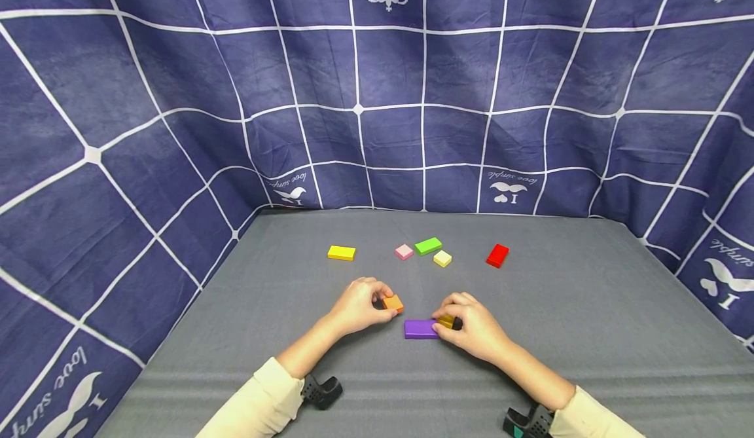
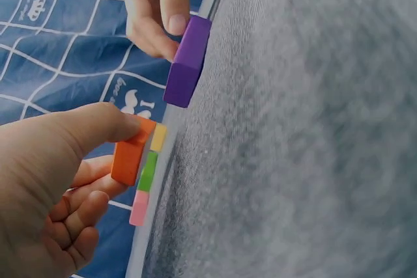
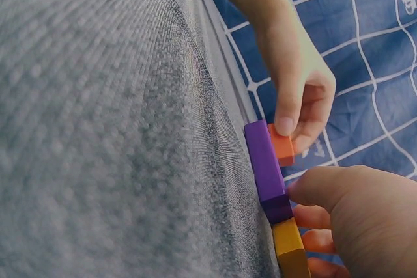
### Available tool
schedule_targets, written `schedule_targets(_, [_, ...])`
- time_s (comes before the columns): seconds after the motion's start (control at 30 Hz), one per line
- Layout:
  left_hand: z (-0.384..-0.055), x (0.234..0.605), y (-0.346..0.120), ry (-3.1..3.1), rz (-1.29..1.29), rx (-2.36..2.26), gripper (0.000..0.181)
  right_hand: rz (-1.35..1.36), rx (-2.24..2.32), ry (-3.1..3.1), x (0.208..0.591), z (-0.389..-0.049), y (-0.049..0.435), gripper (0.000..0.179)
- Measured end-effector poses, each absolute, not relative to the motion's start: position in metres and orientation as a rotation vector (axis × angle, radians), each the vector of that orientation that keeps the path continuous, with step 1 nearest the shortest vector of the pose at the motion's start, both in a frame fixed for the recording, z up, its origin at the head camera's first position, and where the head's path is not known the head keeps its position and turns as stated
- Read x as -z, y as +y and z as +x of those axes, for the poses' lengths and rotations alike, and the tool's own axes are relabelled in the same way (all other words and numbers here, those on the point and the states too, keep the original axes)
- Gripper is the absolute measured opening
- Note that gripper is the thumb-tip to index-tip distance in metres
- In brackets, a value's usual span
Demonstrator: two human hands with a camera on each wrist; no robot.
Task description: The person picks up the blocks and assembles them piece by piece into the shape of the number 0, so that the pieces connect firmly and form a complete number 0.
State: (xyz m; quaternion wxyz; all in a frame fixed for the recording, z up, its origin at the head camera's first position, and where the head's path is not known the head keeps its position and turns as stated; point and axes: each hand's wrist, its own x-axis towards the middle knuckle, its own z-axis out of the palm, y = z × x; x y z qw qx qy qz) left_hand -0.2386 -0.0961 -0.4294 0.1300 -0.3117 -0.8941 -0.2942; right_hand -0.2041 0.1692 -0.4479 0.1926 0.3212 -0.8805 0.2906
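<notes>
My left hand (image 1: 360, 307) pinches a small orange block (image 1: 393, 304) between thumb and fingers, low over the grey table. Just right of it, a long purple block (image 1: 421, 329) lies on the table. The right hand (image 1: 474, 330) has thumb and fingers curled at the purple block's right end. A dark yellow block (image 3: 291, 249) adjoins that end and is partly covered by the right hand in the head view. In the right wrist view the orange block shows behind the purple one; whether they touch I cannot tell.
Farther back on the grey table (image 1: 283, 281) lie a yellow block (image 1: 341, 253), a pink block (image 1: 404, 251), a green block (image 1: 428, 246), a pale yellow block (image 1: 442, 258) and a red block (image 1: 497, 255). A blue checked curtain (image 1: 389, 137) encloses the back and sides.
</notes>
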Motion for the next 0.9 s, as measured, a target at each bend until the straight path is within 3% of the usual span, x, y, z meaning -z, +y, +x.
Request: schedule_targets(0.9, [-0.227,0.439,-0.092,-2.638,-0.989,0.795,0.025,0.883,-0.82,-2.494,0.449,-0.202,0.168,0.012])
